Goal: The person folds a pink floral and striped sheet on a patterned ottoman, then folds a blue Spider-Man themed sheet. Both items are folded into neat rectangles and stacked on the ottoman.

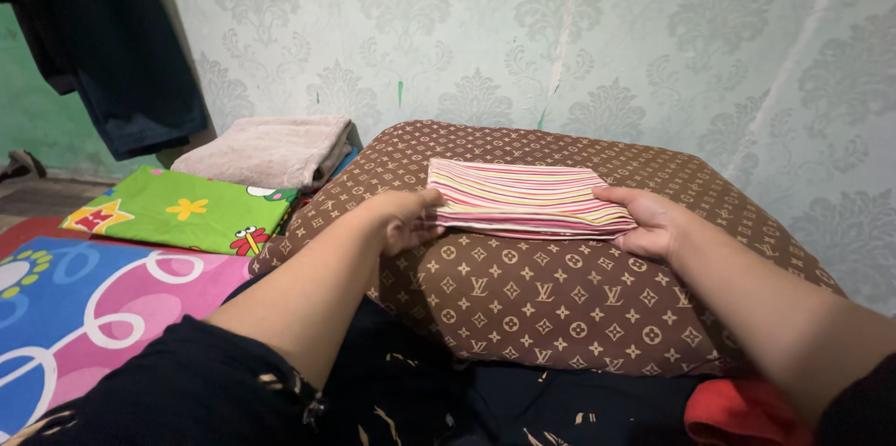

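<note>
A folded cloth with pink, yellow and white stripes [523, 196] lies on top of a big brown patterned pillow [551, 301]. My left hand [408, 216] grips the cloth's left end, fingers curled around its edge. At the cloth's right end, my right hand [647, 221] holds the edge with the thumb on top and the fingers underneath. Both forearms reach in from the bottom of the view across the pillow.
A folded beige towel [271, 151] lies on a bright green cartoon-print cushion [182, 210] to the left. A pink and blue mat [84, 301] covers the floor at the lower left. Dark clothing [112, 45] hangs by the patterned wall [579, 35]. A red fabric piece [737, 413] shows at the bottom right.
</note>
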